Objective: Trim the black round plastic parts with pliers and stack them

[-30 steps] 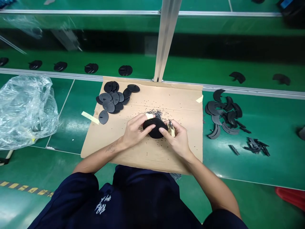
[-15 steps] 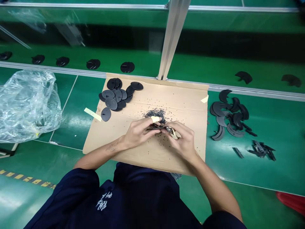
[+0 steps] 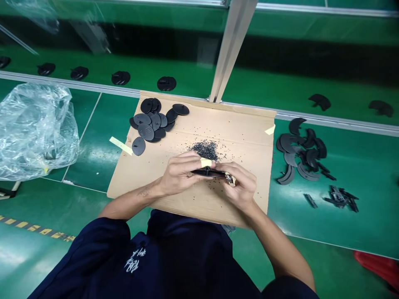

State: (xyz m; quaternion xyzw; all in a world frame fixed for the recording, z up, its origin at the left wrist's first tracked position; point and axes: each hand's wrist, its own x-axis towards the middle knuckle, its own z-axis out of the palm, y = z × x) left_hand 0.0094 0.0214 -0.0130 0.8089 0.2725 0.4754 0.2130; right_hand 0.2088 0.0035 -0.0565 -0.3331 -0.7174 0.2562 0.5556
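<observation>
My left hand (image 3: 182, 171) grips the left side of a thin black disc (image 3: 208, 172), seen nearly edge-on, with pale tape round one finger. At the disc's right end my right hand (image 3: 241, 182) is closed on a small metal tool (image 3: 230, 179), partly hidden by the fingers; its fingertips also touch the disc. Just beyond both hands lies a scattered heap of tiny black pieces (image 3: 205, 149) on a cardboard sheet (image 3: 243, 133). Loose black discs (image 3: 146, 132) overlap at the cardboard's upper left.
Curved black parts (image 3: 289, 142) and slim black pieces (image 3: 339, 196) lie on the green table (image 3: 370, 166) at the right. A clear plastic bag (image 3: 37, 131) is at the left. A metal post (image 3: 230, 54) rises behind the cardboard, beside a rail.
The black disc has tilted so more of it shows between my hands. My right hand has shifted slightly down and right, and the view has moved a little.
</observation>
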